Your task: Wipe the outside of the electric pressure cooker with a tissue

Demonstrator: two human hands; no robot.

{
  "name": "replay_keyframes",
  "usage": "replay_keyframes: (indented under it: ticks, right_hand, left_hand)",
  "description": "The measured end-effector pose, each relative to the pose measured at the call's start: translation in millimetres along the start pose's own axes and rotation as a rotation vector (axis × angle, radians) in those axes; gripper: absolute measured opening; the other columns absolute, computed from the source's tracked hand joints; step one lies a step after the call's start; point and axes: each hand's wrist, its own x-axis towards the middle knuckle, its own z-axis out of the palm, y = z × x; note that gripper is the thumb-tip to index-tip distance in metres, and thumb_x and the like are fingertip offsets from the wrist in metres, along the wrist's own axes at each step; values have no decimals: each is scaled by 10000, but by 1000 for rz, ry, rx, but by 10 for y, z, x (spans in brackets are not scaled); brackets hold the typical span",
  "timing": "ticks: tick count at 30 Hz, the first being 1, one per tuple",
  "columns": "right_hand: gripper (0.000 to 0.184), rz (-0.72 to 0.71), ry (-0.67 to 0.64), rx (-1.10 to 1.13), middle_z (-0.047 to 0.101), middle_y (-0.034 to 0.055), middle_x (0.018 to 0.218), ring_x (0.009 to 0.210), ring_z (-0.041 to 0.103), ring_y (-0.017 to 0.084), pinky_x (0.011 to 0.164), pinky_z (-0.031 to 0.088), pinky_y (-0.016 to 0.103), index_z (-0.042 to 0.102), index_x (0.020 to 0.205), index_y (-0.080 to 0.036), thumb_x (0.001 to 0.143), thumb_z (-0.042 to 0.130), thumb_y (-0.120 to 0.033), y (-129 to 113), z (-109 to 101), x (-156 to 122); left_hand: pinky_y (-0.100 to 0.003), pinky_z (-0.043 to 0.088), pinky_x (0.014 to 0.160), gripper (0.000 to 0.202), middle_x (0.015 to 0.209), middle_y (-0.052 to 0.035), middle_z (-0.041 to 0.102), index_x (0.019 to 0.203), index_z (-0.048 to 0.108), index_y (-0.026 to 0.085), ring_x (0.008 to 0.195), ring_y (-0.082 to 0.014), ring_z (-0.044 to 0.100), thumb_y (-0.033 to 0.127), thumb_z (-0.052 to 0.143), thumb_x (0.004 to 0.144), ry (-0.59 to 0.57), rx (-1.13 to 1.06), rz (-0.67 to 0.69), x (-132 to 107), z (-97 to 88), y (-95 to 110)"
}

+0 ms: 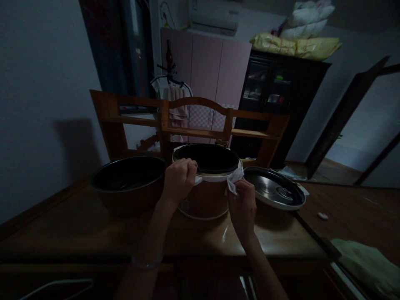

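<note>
A rice cooker body (204, 199) with a dark round opening stands on the wooden desk (200, 239). My left hand (179, 180) is closed over the near left part of its rim, the fingers curled toward the opening. At the near right of the rim, my right hand (243, 204) pinches a white tissue (235, 178) that lies against the edge. To the left sits a dark inner pot (128, 196), open side up. The cooker's lid (271, 187) rests on the right, its metal inner face upward.
A wooden shelf rail (196, 134) runs along the desk's back edge. A wall stands close on the left. Beyond the desk's right side are a small white object (322, 216) and a pale cloth (368, 264). Cabinets stand behind.
</note>
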Motion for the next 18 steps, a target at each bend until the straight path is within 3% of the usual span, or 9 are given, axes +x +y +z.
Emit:
replay_keyframes:
  ticks: [4, 10, 12, 15, 18]
  right_hand:
    - [199, 2, 22, 17, 598, 69, 1044, 954, 617, 217, 847, 533, 366, 554, 1146, -228, 953, 527, -186, -21, 94, 17]
    - [338, -125, -25, 42, 627, 78, 1078, 1048, 625, 232, 918, 543, 386, 602, 1156, -244, 895, 484, -65, -14, 135, -117]
    - [398, -162, -85, 67, 622, 91, 1122, 1100, 620, 237, 941, 547, 392, 597, 1193, -243, 880, 461, -38, -16, 176, -244]
    - [430, -267, -283, 82, 624, 118, 1181, 1131, 619, 238, 960, 552, 385, 571, 1278, -221, 921, 425, -33, -40, 289, -460]
    - [388, -314, -416, 127, 669, 96, 1130, 1033, 666, 213, 902, 582, 334, 547, 1338, -238, 991, 442, -101, -64, 420, -589]
  left_hand:
    - [-337, 426, 790, 456, 823, -57, 671, 845, 664, 193, 831, -196, 631, 296, 261, 1030, -4, -8, -12, 1, -8, 7]
    - [-335, 438, 814, 440, 831, -66, 686, 834, 660, 191, 845, -196, 640, 280, 274, 1025, 4, -17, -5, 1, -1, 7]
    - [-336, 438, 815, 437, 835, -66, 688, 835, 661, 192, 847, -196, 641, 274, 275, 1022, 7, -16, 1, 0, -2, 12]
    - [-333, 436, 800, 441, 826, -62, 683, 832, 658, 192, 835, -194, 637, 267, 267, 1021, 4, -15, 1, 0, -10, 22]
    - [-329, 435, 787, 448, 811, -60, 674, 821, 652, 192, 817, -191, 630, 273, 261, 1023, -1, -8, -7, 4, -18, 29]
